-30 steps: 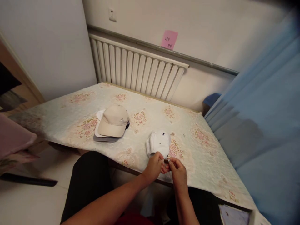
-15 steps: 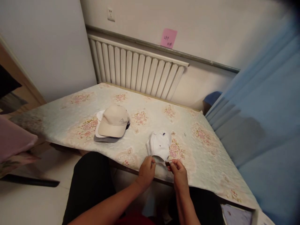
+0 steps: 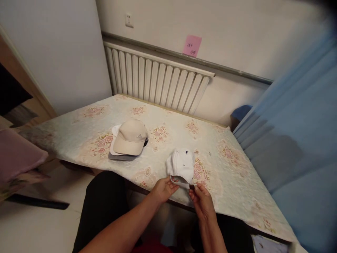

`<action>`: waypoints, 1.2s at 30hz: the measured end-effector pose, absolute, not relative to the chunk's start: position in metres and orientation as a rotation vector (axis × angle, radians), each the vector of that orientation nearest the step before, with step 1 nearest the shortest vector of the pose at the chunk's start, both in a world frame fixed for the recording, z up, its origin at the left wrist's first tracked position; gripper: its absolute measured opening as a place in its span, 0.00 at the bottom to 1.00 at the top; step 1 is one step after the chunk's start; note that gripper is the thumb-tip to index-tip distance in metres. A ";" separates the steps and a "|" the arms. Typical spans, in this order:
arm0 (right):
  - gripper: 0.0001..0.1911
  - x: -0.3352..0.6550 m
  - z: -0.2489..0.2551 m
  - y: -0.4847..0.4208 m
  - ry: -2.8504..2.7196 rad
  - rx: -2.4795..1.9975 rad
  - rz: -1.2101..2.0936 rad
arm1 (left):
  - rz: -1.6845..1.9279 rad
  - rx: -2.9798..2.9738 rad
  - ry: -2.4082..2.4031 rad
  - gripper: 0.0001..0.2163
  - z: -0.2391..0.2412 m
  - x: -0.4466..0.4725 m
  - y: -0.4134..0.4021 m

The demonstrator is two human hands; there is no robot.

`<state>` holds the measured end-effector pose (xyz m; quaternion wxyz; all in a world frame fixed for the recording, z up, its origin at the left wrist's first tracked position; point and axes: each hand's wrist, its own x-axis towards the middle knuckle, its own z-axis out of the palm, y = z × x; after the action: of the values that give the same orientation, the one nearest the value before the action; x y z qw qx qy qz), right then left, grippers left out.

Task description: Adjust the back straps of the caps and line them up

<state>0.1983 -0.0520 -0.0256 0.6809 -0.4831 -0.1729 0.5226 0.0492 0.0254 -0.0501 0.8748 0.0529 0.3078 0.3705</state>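
A white baseball cap (image 3: 181,162) lies at the near edge of the floral-covered surface, its back opening and strap facing me. My right hand (image 3: 203,201) pinches the dark end of the strap at the right side of the opening. At the opening's left side, my left hand (image 3: 163,189) holds the cap's edge near the strap, some fingers loosely stretched below it. The strap spans between both hands across the opening. To the left rests a stack of caps, a beige baseball cap (image 3: 132,135) on top of white and grey ones.
The flowered cover (image 3: 173,123) spreads over a long low surface. Behind it stand a white radiator (image 3: 158,82) and a wall with a pink note (image 3: 192,46). A blue curtain (image 3: 297,140) hangs at right. Pink cloth (image 3: 19,149) is at far left.
My left hand has loosened from a tight pinch, its fingers now more spread. The strap is drawn across the cap's opening, which shows wider. The view has shifted slightly.
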 end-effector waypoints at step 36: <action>0.16 0.163 -0.020 -0.044 -0.346 -1.017 1.202 | 0.876 0.502 0.372 0.23 -0.021 0.034 0.001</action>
<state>0.1628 -0.0438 -0.0202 0.6924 -0.4550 -0.1547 0.5382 0.0345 0.0012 -0.0209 0.8586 0.2393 0.1771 0.4173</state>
